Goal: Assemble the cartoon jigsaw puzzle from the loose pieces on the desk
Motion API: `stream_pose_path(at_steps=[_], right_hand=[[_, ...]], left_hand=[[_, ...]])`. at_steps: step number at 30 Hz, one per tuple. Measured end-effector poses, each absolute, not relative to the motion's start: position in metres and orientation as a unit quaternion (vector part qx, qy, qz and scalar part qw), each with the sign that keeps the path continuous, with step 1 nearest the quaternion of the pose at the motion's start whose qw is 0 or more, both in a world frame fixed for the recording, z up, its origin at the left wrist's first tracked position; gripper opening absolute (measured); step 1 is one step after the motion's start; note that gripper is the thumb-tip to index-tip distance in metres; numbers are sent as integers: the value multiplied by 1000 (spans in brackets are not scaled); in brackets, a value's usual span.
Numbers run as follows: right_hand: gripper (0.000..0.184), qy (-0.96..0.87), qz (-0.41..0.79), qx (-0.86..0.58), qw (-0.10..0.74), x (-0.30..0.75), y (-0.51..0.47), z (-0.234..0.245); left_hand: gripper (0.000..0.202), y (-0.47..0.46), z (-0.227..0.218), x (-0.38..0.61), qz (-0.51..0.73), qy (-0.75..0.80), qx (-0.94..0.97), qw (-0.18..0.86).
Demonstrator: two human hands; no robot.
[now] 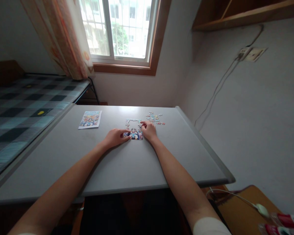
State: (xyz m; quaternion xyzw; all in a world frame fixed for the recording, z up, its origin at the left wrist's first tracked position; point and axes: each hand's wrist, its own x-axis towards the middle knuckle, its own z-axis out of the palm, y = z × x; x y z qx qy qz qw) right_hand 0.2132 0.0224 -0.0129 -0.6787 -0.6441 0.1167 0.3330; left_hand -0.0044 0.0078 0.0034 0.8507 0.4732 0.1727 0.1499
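Note:
A partly assembled jigsaw puzzle lies on the grey table, its lower rows joined and a border around a gap in its upper middle. My left hand rests at its lower left, thumb and fingers apart, fingertips touching the edge. At the right border is my right hand, with fingers curled and thumb and index close together over the pieces; anything between them is hidden. Loose puzzle pieces are scattered just beyond the right hand. To the left lies a printed reference picture in matching colours.
The grey table ends near a white wall on the right. A bed with a checked mattress stands at the left, beneath a curtain. A wooden stool with a white cable and red-labelled bottles is at lower right.

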Motion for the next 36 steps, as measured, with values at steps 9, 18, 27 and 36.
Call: stream_pose_path(at_steps=[9, 18, 27, 36], right_hand=[[30, -652, 113, -681, 315, 213, 21, -11], [28, -654, 117, -682, 306, 213, 21, -11], [28, -657, 113, -681, 301, 213, 22, -11], [27, -659, 113, -681, 297, 213, 23, -12]], left_hand=[[47, 9, 3, -5, 173, 471, 852, 150], [48, 8, 4, -4, 169, 473, 850, 157], [50, 8, 6, -4, 170, 477, 848, 155], [48, 10, 2, -6, 169, 477, 848, 156]])
